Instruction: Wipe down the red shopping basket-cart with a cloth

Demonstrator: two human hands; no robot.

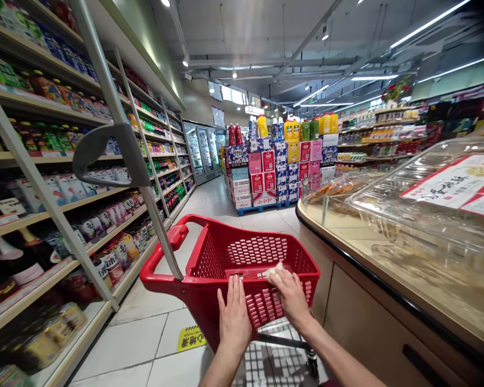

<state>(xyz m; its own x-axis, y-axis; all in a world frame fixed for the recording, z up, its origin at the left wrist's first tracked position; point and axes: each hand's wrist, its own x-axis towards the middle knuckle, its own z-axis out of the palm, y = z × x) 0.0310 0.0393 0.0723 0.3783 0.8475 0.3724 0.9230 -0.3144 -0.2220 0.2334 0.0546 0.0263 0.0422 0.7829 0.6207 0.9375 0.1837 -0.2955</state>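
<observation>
A red plastic shopping basket cart (250, 236) stands right in front of me, with slotted walls. A grey metal pole with a dark grey loop handle (108, 153) rises from its left side. My left hand (234, 317) lies flat on the near wall, fingers stretched up to the rim. Bunched under the fingers of my right hand (291, 298) is a crumpled white cloth (275, 273), pressed against the near rim toward the right corner. Part of the cloth is hidden by the fingers, and whether it is paper or fabric is unclear.
Drink shelves (76, 207) line the left side. On the right, a counter (387, 279) with a black edge carries clear food boxes (427, 188), close to the cart. Stacked drink cartons (262, 172) stand ahead. A yellow floor sticker (191, 338) marks the tiles.
</observation>
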